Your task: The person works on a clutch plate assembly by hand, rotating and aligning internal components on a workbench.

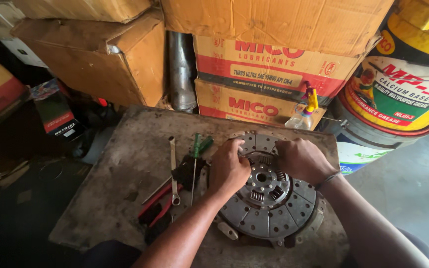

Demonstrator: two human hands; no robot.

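- Table [120, 164]: grey, worn slab, stacked cardboard boxes [269, 69] behind it.
- Wrench [174, 171], green-handled screwdriver [195, 149], red-handled pliers [157, 208]: lying left of the disc.
- Left hand [228, 167]: fingers curled, gripping the disc's left upper rim.
- Clutch disc [269, 198]: round, metal, springs around its hub, flat on the table's right half.
- Right hand [301, 160]: fingers curled closed on the disc's upper part.
- Spray bottle [304, 116]: clear, just behind the table.
- Grease drum [403, 84]: yellow, far right.

Grey clutch disc [269, 198] lying flat on a worn workbench [125, 183].
Round, segmented outer ring, coil springs around a splined centre hub, resting toward the workbench's right side.
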